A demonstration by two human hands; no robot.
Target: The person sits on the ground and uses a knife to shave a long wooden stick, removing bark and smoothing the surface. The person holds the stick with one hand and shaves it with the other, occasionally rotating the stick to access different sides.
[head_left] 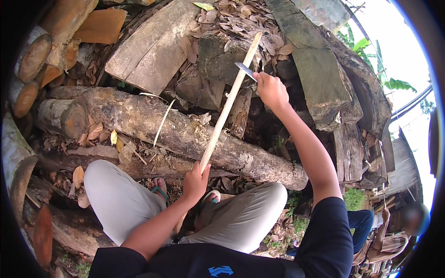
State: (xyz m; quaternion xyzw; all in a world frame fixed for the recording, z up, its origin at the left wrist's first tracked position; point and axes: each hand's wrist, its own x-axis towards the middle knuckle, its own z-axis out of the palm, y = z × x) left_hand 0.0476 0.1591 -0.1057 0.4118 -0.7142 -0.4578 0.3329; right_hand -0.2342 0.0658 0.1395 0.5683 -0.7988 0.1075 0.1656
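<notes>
A long pale wooden stick (pixel 224 113) slants up and away from my lap, its far end leaning to the right. Near its lower part my left hand (pixel 195 183) is wrapped round it. My right hand (pixel 272 91) grips a knife (pixel 246 71) close to the stick's far end. The knife's blade points left and lies across the stick; its handle is hidden in my fist. A small curled shaving clings to the stick's edge about midway. Below my left hand, the stick's near end passes behind my forearm.
A thick log (pixel 153 121) lies crosswise before my knees, with a thin peeled strip (pixel 164 123) on it. Beyond are big split planks (pixel 150 44) and dry leaves (pixel 222 18). Cut logs (pixel 34 58) are stacked at left. Another person (pixel 389 236) sits at the lower right.
</notes>
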